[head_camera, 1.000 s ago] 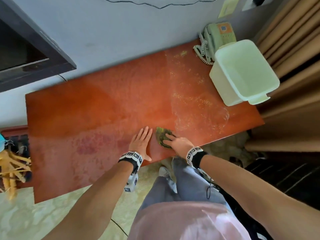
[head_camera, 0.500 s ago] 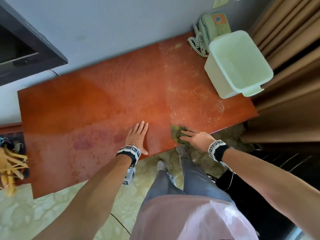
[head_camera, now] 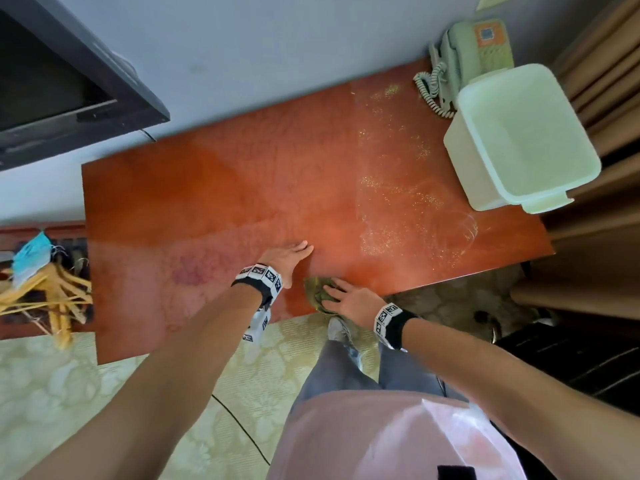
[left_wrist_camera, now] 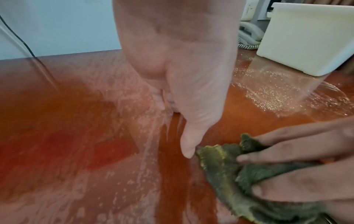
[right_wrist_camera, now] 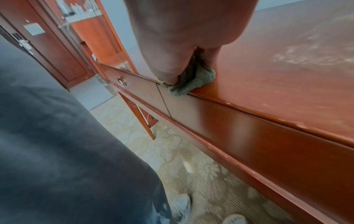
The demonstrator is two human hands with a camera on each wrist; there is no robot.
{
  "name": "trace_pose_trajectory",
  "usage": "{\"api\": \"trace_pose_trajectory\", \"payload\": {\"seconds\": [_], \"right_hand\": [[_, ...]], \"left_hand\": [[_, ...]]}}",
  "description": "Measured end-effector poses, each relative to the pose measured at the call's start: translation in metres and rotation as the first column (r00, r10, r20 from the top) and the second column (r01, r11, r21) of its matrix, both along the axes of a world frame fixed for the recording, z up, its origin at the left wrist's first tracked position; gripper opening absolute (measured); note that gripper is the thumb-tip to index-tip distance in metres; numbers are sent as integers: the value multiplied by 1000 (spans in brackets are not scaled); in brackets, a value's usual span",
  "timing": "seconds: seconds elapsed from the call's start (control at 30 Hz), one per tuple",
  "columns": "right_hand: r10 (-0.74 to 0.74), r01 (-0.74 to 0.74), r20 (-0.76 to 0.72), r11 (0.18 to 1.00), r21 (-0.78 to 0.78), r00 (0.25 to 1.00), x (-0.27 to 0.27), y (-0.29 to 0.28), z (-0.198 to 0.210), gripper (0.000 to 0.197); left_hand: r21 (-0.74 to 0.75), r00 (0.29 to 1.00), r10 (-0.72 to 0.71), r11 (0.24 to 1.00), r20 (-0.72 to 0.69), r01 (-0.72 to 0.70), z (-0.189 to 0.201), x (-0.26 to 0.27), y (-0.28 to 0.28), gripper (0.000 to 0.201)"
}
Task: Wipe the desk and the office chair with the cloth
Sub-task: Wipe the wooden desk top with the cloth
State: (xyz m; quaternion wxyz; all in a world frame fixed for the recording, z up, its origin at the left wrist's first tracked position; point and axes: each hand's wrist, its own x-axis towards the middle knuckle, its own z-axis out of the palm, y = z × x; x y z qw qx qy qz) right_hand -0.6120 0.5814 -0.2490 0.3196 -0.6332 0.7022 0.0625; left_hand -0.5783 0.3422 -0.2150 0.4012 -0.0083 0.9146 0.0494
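The red-brown desk is streaked with wet film and specks toward its right end. My left hand rests flat on the desk near its front edge, fingers straight, holding nothing; the left wrist view shows its thumb touching the wood. Just right of it, my right hand presses a crumpled dark green cloth onto the front edge. The cloth bunches up between the spread fingers. In the right wrist view the cloth hangs slightly over the desk lip. No office chair is clearly seen.
A pale plastic bin and a green telephone stand at the desk's far right corner. A dark screen hangs on the wall at left. Wooden hangers lie left of the desk. Curtains hang right. A drawer knob sits below the edge.
My right hand slid the cloth rightward along the front edge, then back left beside my left thumb. The left hand stayed flat on the desk.
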Motion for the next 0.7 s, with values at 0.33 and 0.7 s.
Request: {"api": "trace_pose_trajectory", "payload": {"seconds": [0.33,0.7], "right_hand": [[55,-55,4,998,-43,998,-35,28,-2,56],[17,-14,-19,993,115,1000,-100,89,13,66]], "left_hand": [[-1,968,206,978,-145,-208,-10,-19,30,82],[-54,964,264,964,39,-262,-30,-53,38,151]]}}
